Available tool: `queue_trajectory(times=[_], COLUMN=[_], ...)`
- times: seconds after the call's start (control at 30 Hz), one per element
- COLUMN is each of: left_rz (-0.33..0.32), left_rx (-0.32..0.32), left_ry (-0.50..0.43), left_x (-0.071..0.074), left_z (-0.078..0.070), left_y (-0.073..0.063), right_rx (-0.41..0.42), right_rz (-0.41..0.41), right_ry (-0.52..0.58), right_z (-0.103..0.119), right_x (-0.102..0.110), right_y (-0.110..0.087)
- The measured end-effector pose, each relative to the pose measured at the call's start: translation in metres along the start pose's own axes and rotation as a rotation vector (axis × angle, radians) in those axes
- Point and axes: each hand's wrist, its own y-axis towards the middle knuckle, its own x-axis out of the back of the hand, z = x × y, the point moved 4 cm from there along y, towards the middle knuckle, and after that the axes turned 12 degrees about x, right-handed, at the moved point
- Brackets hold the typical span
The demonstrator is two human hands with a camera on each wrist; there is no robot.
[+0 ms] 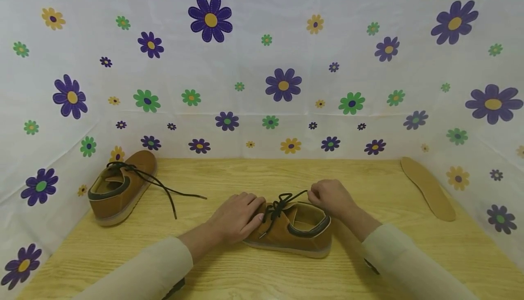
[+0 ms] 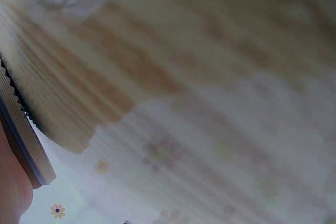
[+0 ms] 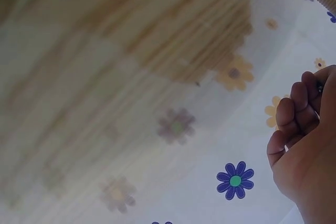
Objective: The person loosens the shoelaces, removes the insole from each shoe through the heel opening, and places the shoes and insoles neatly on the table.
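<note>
A brown lace-up shoe (image 1: 311,243) with a dark collar stands on the wooden table in front of me, toe to the left. My left hand (image 1: 235,218) holds its toe, fingers over the top and thumb on the near side. In the left wrist view the hand (image 2: 13,187) shows beside the sole's edge (image 2: 26,135). The dark shoelace (image 1: 279,204) forms a bow with loops on the tongue. My right hand (image 1: 333,197) pinches one lace end, drawn straight above the shoe opening. In the right wrist view that hand's fingers (image 3: 299,100) are curled.
A second brown shoe (image 1: 123,195) stands at the left, its laces trailing over the table (image 1: 229,177). A tan insole (image 1: 430,191) lies at the far right. A white flowered sheet (image 1: 245,63) encloses the back and sides.
</note>
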Motion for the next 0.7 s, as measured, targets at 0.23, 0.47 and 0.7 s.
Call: queue_trajectory(times=[0.23, 0.47, 0.7], left_rz=[0.002, -0.015, -0.030], left_rx=[0.005, -0.009, -0.017], left_ry=[-0.006, 0.000, 0.001], left_x=[-0.0010, -0.0009, 0.0008], left_z=[0.0000, -0.0002, -0.0006], left_y=[-0.0003, -0.0007, -0.0012], right_rx=[0.005, -0.006, -0.017], right_rz=[-0.003, 0.013, 0.029], right_ry=[-0.001, -0.040, -0.049], right_z=[0.0012, 0.0006, -0.0008], right_x=[0.0000, -0.0004, -0.0014], right_y=[-0.0005, -0.0008, -0.0014])
